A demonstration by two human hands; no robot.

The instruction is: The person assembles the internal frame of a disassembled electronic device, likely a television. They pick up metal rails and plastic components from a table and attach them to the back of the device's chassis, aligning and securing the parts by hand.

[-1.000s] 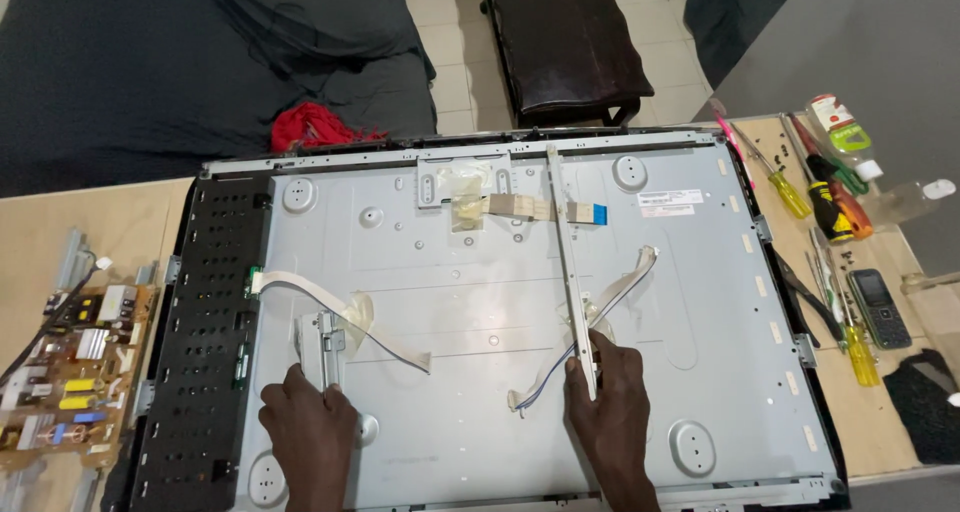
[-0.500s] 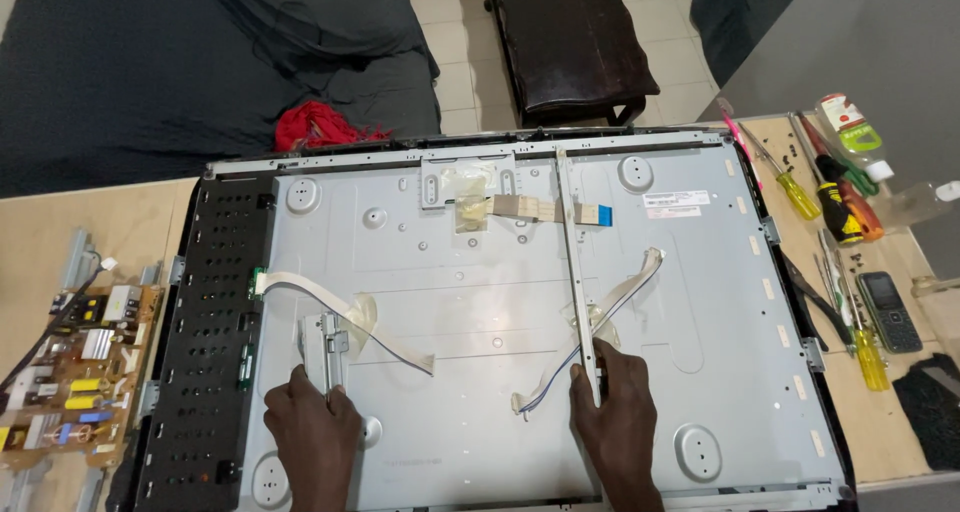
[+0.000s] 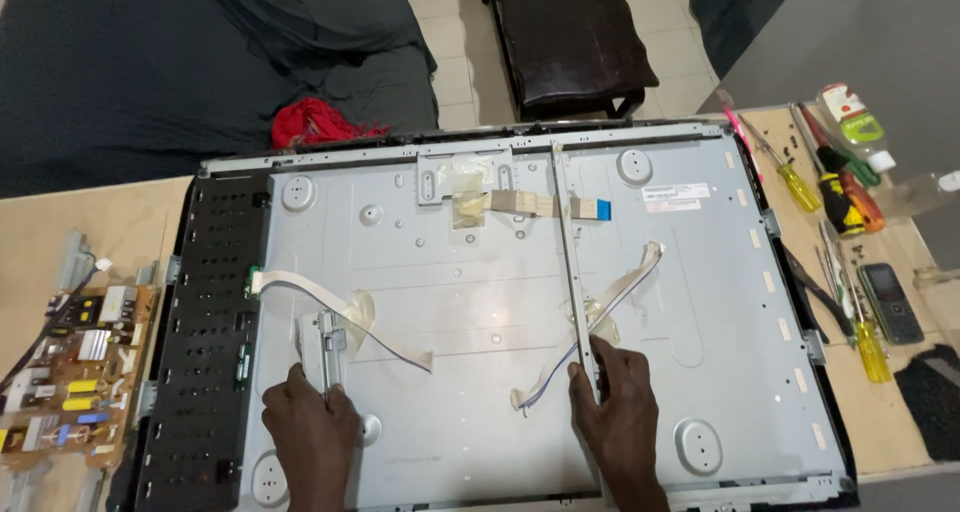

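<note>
Barely shifted since earlier: right hand (image 3: 622,397) pinching near end of long metal strip (image 3: 570,262), running near-to-far; left hand (image 3: 312,417) gripping short bracket (image 3: 322,344), well left.

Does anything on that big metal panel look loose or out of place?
Yes. Two flat ribbon cables lie unplugged and curling across the metal back panel. A long metal strip lies loose, slightly slanted, its near end under the right hand. Small screws are scattered beside the tools.
</note>
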